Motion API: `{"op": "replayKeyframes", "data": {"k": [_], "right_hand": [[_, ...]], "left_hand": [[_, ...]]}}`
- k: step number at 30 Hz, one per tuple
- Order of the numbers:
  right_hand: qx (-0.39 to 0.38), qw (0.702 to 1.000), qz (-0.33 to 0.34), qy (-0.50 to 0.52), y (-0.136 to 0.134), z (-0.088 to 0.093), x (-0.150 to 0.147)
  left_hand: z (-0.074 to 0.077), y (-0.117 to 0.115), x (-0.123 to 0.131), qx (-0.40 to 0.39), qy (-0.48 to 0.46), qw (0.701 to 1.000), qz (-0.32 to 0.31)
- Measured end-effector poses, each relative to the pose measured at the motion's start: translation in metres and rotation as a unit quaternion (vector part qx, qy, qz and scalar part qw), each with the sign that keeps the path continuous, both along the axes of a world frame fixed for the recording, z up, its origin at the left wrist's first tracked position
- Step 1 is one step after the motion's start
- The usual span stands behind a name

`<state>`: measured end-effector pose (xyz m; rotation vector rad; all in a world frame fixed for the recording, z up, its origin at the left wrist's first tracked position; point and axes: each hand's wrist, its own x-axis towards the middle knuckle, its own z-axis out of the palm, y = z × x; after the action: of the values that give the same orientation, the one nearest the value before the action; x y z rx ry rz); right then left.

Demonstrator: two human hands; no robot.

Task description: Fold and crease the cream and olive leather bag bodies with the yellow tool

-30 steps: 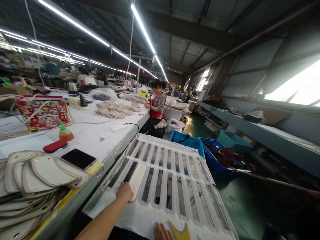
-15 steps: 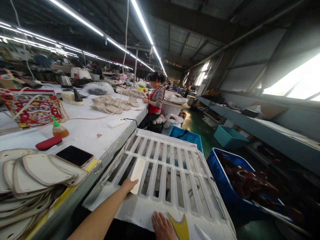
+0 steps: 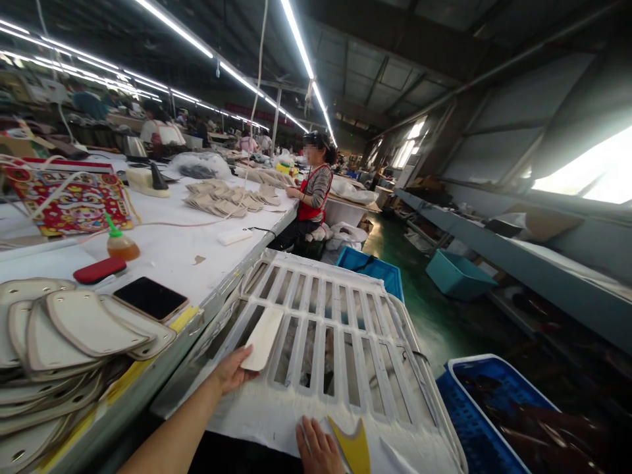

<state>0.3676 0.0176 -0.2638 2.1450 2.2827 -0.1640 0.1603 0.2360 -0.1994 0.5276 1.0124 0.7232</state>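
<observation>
My left hand (image 3: 234,370) grips the lower end of a long cream strip (image 3: 264,339) with rounded corners, thumb on top. The strip is over the left slots of a white slatted rack (image 3: 340,316). My right hand (image 3: 318,449) lies flat on the rack's front edge with its fingers stretched out and nothing held. Right beside those fingers is a yellow piece (image 3: 353,444) with a curved notch in its end.
On the table (image 3: 207,263) to the left are stacked cream panels (image 3: 89,329), a phone (image 3: 151,298), a red case (image 3: 99,270) and a glue bottle (image 3: 122,247). A person in a red apron (image 3: 316,187) sits beyond the rack. Blue crates (image 3: 459,395) stand to the right.
My left hand has shifted left with the cream strip, and more of the palm side shows. My right hand stays at the front edge. The whole view has swung slightly.
</observation>
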Motion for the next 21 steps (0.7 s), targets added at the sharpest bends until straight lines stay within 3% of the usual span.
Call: {"op": "replayKeyframes", "data": {"k": [4, 7, 9, 12, 13, 14, 17, 19, 21], "right_hand": [[-0.024, 1.000, 0.001, 0.004, 0.002, 0.010, -0.001], [-0.041, 0.999, -0.005, 0.016, 0.003, 0.015, -0.002], [-0.058, 0.998, -0.009, 0.031, 0.003, 0.017, -0.003], [-0.106, 0.993, -0.013, 0.058, 0.003, 0.021, -0.004], [-0.120, 0.990, -0.017, 0.070, 0.004, 0.024, -0.004], [-0.132, 0.987, -0.021, 0.087, 0.006, 0.030, -0.004], [-0.134, 0.978, -0.048, 0.152, 0.016, 0.074, 0.003], [-0.073, 0.980, -0.087, 0.164, 0.017, 0.128, 0.009], [0.140, 0.974, -0.124, 0.127, 0.006, 0.196, 0.013]], "left_hand": [[0.007, -0.011, 0.020, 0.036, -0.043, 0.998, -0.009], [0.013, -0.023, 0.003, 0.064, -0.064, 0.996, 0.021], [0.022, -0.027, -0.017, 0.082, -0.110, 0.987, 0.080], [0.059, -0.020, -0.032, 0.120, -0.241, 0.949, 0.161], [0.077, -0.016, -0.031, 0.132, -0.259, 0.943, 0.162], [0.098, -0.012, -0.027, 0.141, -0.261, 0.947, 0.123], [0.165, -0.011, -0.011, 0.194, -0.191, 0.960, -0.064], [0.204, -0.022, -0.007, 0.203, -0.137, 0.953, -0.177], [0.234, -0.042, -0.013, 0.195, -0.103, 0.942, -0.254]]}}
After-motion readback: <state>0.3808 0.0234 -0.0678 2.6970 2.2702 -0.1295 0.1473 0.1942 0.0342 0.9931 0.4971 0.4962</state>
